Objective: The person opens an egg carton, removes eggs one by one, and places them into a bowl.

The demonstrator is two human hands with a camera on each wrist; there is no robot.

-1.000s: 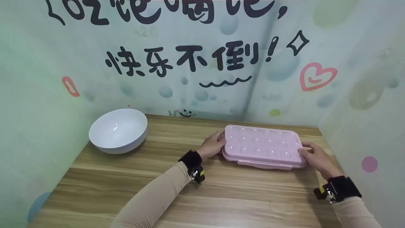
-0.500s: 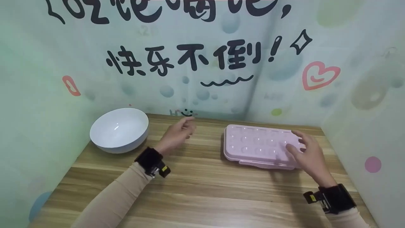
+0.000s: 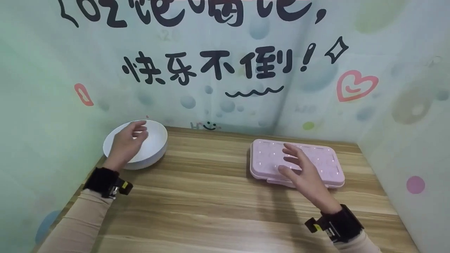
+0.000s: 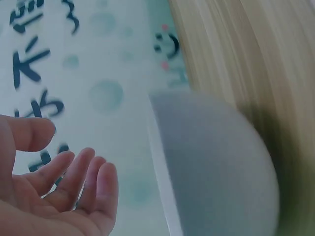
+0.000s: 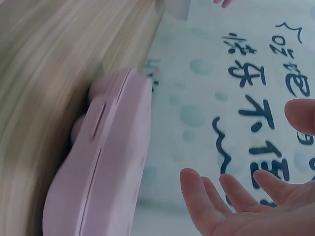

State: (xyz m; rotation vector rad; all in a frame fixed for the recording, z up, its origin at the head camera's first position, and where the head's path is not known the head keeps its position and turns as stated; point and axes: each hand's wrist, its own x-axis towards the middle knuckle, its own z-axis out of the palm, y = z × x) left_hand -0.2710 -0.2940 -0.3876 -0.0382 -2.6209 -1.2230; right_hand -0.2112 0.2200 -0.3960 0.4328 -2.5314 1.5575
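Observation:
A white bowl (image 3: 154, 147) stands at the left back of the wooden table. My left hand (image 3: 127, 144) is above it, fingers loosely bent and holding nothing; the left wrist view shows the hand apart from the bowl (image 4: 221, 167). On the right lies a pink egg box (image 3: 325, 163) with a bumpy lid, closed, its front latch partly visible. My right hand (image 3: 304, 172) hovers over its front part with fingers spread and nothing in them. In the right wrist view a gap separates that hand (image 5: 266, 211) from the egg box (image 5: 113, 157).
The wooden table (image 3: 204, 189) ends at a printed cloth backdrop (image 3: 197, 95) behind the bowl and egg box. More cloth rises along the left and right sides. Dark camera bands sit on both wrists, the left band (image 3: 102, 182) near the table's left edge.
Both hands have let go of the egg box's ends. The left hand has moved left to above the bowl, and the right hand has lifted and shifted left over the box.

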